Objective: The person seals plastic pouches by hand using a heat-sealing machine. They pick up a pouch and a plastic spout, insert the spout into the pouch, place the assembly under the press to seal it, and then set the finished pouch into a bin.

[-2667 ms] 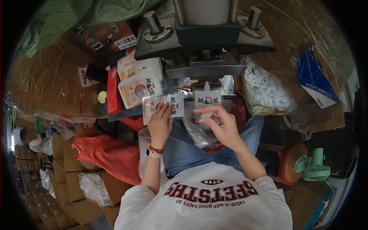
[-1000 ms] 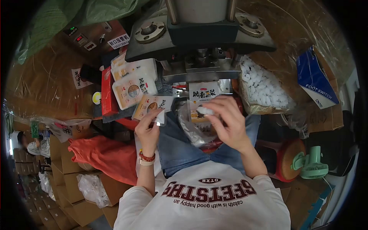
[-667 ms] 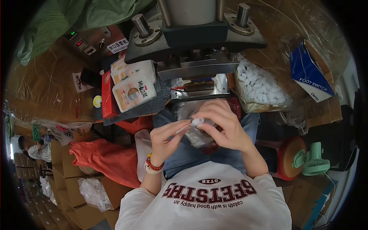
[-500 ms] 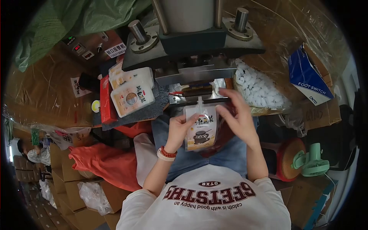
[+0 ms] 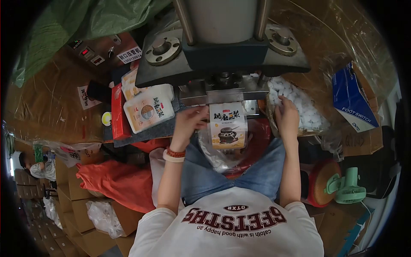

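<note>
A printed pouch [image 5: 228,127] hangs upright from the press's metal jaws [image 5: 229,95], its top edge at the jaws and its spout hidden. My left hand [image 5: 189,124] is just left of the pouch, fingers apart and holding nothing. At the left edge of the pile of small white caps [image 5: 295,107], my right hand [image 5: 287,118] has its fingers bent together at the caps; whatever is between them is too small to make out. More printed pouches [image 5: 150,111] lie stacked on the dark mat to the left.
Overhead stands the press [image 5: 224,55]. A red box [image 5: 120,112] and a control box [image 5: 96,53] are on the left. A blue carton [image 5: 353,98] and a green fan [image 5: 349,186] are on the right. A red tub [image 5: 261,141] holds clear plastic below the pouch. Far left is another person [image 5: 43,169].
The press jaws have come down and the pouch now hangs at them. My left hand has let go of the pouch and moved left. My right hand has moved right to the white caps.
</note>
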{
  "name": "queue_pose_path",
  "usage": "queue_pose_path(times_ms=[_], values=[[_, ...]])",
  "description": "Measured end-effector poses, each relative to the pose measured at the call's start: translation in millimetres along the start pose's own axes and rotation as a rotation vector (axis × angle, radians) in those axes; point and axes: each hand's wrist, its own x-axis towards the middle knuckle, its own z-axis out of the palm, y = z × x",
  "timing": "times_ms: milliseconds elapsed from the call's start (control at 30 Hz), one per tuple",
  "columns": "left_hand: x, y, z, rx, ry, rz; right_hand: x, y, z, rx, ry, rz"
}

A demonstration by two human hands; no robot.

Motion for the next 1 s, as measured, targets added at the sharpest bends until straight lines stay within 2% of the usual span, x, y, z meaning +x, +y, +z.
queue_pose_path(times_ms=[67, 100, 133, 200, 233, 267, 300, 333, 367, 400, 433, 467, 500, 533, 667, 733, 767, 800, 833, 867, 900, 933, 1000], values=[[4, -12, -42, 0.464, 0.468, 0.427, -3, -4, -2, 0.048, 0.207, 0.025], [-1, -13, -61, 1.053, 0.64, 0.582, -3, -6, -3, 0.051, 0.2, 0.025], [-10, -21, -70, 1.058, 0.642, 0.574, -4, -9, -6, 0.072, 0.261, -0.019], [-35, -40, -80, 1.446, 0.367, 0.581, -2, -21, -16, 0.1, 0.328, -0.067], [-47, -41, -75, 1.276, 0.318, 0.693, -5, -35, -23, 0.292, 0.317, -0.039], [-56, -45, -77, 1.279, 0.31, 0.695, -10, -48, -30, 0.481, 0.301, -0.007], [-68, -52, -78, 1.178, 0.313, 0.608, -17, -58, -37, 0.477, 0.296, -0.001], [-75, -47, -73, 1.075, 0.32, 0.523, -23, -70, -44, 0.568, 0.228, -0.126], [-78, -42, -64, 0.956, 0.376, 0.518, -27, -82, -49, 0.658, 0.158, -0.252], [-80, -40, -57, 0.954, 0.379, 0.515, -29, -96, -56, 0.59, 0.159, -0.405], [-81, -39, -51, 0.804, 0.374, 0.617, -30, -109, -59, 0.517, 0.162, -0.558], [-81, -36, -44, 0.651, 0.363, 0.715, -36, -121, -57, 0.454, 0.12, -0.602], [-87, -22, -31, 0.746, 0.377, 0.836, -41, -132, -55, 0.388, 0.078, -0.643], [-92, -13, -20, 0.742, 0.373, 0.838, -45, -138, -49, 0.335, 0.027, -0.7], [-110, 11, -2, 0.971, 0.248, 0.948, -46, -140, -52, 0.453, -0.062, -0.801], [-114, 15, 1, 0.612, -0.058, 0.893, -41, -131, -72, 0.709, -0.196, -0.807], [-111, 13, 5, 0.55, -0.102, 0.953, -40, -129, -72, 0.702, -0.191, -0.804], [-106, 6, 9, 0.546, -0.11, 0.956, -39, -127, -70, 0.746, -0.254, -0.699], [-99, -4, 12, 0.483, -0.184, 0.699, -40, -124, -68, 0.789, -0.319, -0.591], [-93, -14, 16, 0.419, -0.252, 0.442, -40, -121, -65, 0.786, -0.318, -0.586], [-81, -20, 21, 0.254, -0.303, 0.042, -39, -119, -62, 0.689, -0.226, -0.433], [-71, -27, 29, 0.255, -0.305, 0.046, -37, -117, -60, 0.591, -0.134, -0.284], [-49, -36, 44, -0.217, -0.166, 0.002, -29, -99, -71, 0.547, -0.07, -0.18]])
